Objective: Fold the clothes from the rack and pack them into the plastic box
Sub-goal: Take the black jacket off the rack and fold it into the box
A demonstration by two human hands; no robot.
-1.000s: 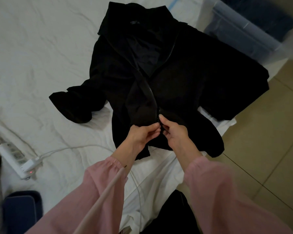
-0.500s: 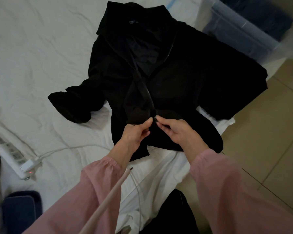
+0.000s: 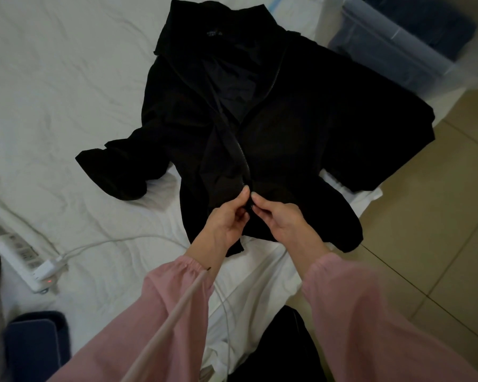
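- White, creased bedsheet (image 3: 53, 78) covers the bed that fills the view beyond and to the left of the hands; tan tiled floor (image 3: 439, 216) lies to their right.
- A black jacket (image 3: 301, 133) is spread front-up on the sheet, reaching from under the hands away to its collar. One of its sleeves is bunched out to the left and the other spreads to the right over the bed's edge.
- The left hand (image 3: 226, 219) and right hand (image 3: 282, 219) meet fingertip to fingertip at the lower end of the zipper (image 3: 239, 153). Each pinches the jacket's front edge there, with fingers curled.
- Beyond the hands the zipper lies open, and the two fronts part toward the collar.
- A clear plastic box (image 3: 384, 51) stands far beyond the right hand, at the bed's corner, with dark folded clothes (image 3: 439, 26) inside.
- Left of the left hand and nearer the person, a white power strip (image 3: 22, 257) rests on the sheet. Its white cable (image 3: 116, 241) runs toward the left wrist.
- Pink sleeves (image 3: 177, 312) cover both forearms.
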